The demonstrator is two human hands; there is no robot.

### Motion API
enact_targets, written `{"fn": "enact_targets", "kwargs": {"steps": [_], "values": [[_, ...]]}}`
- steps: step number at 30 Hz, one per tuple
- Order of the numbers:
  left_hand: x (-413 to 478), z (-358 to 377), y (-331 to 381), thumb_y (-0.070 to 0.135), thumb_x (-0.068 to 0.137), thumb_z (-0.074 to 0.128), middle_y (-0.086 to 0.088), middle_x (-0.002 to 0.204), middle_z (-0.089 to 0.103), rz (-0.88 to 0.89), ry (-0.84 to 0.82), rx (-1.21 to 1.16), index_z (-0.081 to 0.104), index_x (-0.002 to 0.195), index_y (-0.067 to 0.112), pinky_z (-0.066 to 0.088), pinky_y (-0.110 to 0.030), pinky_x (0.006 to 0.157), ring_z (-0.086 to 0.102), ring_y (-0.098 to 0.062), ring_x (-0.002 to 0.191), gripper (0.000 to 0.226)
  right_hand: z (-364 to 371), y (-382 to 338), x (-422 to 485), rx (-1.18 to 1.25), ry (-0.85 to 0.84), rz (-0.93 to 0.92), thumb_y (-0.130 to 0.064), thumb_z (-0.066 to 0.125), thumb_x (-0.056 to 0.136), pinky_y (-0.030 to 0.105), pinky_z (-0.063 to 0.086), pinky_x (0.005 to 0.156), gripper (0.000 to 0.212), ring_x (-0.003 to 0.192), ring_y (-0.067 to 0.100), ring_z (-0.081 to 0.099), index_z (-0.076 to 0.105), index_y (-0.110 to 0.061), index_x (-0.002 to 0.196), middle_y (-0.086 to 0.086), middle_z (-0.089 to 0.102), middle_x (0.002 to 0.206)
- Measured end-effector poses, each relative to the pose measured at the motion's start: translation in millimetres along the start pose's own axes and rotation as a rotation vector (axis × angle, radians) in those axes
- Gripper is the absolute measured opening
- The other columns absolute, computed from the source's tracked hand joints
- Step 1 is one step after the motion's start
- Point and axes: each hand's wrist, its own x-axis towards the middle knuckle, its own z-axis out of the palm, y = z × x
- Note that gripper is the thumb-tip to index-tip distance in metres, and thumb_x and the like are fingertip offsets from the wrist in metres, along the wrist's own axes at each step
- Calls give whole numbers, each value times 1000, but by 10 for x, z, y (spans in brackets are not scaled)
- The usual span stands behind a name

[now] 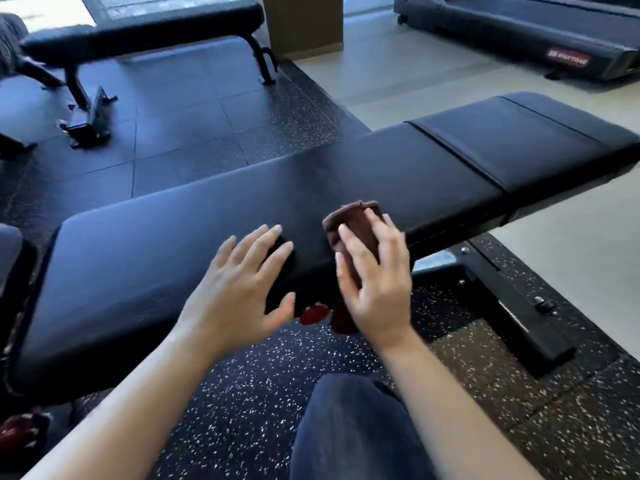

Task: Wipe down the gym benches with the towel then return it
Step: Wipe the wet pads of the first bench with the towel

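2 hands work at the near long edge of the black bench [166, 251]. Our right hand [377, 289] lies flat on the brown towel [356, 226], fingers straight and a little spread, pressing it against the pad; nothing that we can see curls round the cloth. The folded towel sits on the near edge about midway along the long pad and drapes over it, its lower end hanging below the pad. Our left hand [239, 289] is just beside it toward the bench's left end, fingers fanned wide and holding nothing; we cannot tell whether the palm touches the pad.

To do this stroke well, we judge that the right palm should bear down evenly and carry the towel the pad's full length, from the left end to the seam by the shorter pad at the right end, then along the far edge. The hanging tail could slip off, so tucking it under the palm would help. The left hand can brace on the pad. A 2nd bench [138, 32] stands beyond, at the far left; we cannot tell whether it is wiped.
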Motion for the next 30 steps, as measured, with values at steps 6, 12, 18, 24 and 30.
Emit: {"fn": "enact_targets", "kwargs": {"steps": [6, 12, 18, 24, 30], "values": [[-72, -23, -49, 45, 79, 43, -16, 134, 50, -1, 84, -47, 56, 123, 2, 34, -53, 102, 45, -33, 126, 63, -112, 302, 156, -94, 93, 169, -12, 58, 88, 52, 43, 96, 25, 110, 44, 53, 65, -2, 110, 28, 54, 121], [-483, -70, -348, 46, 79, 42, -17, 134, 50, -48, 46, 21, 55, 125, 2, 31, -55, 101, 44, -35, 126, 65, 200, -465, -89, -34, 107, 169, -17, 61, 87, 50, 40, 99, 24, 115, 45, 50, 68, -7, 108, 27, 53, 123], [-697, -102, -493, 47, 77, 43, -16, 132, 52, -88, 3, 23, 55, 125, 2, 36, -52, 99, 48, -34, 122, 66, 342, -949, -193, 21, 3, 75, -17, 64, 85, 54, 42, 94, 24, 116, 44, 50, 68, -11, 108, 26, 55, 122], [-716, -122, -491, 44, 78, 44, -12, 134, 50, -96, 56, -107, 54, 126, 3, 34, -47, 104, 46, -30, 125, 63, 230, -724, -78, -75, -15, 77, -16, 64, 85, 57, 44, 90, 22, 112, 45, 53, 69, -9, 105, 25, 58, 118], [-1078, -196, -789, 44, 78, 44, -13, 138, 45, -179, 91, -135, 51, 130, 5, 31, -54, 105, 38, -32, 131, 66, 495, -1426, -269, 0, -12, 67, -18, 63, 85, 56, 43, 92, 22, 115, 45, 51, 70, -12, 105, 24, 57, 121]]}}
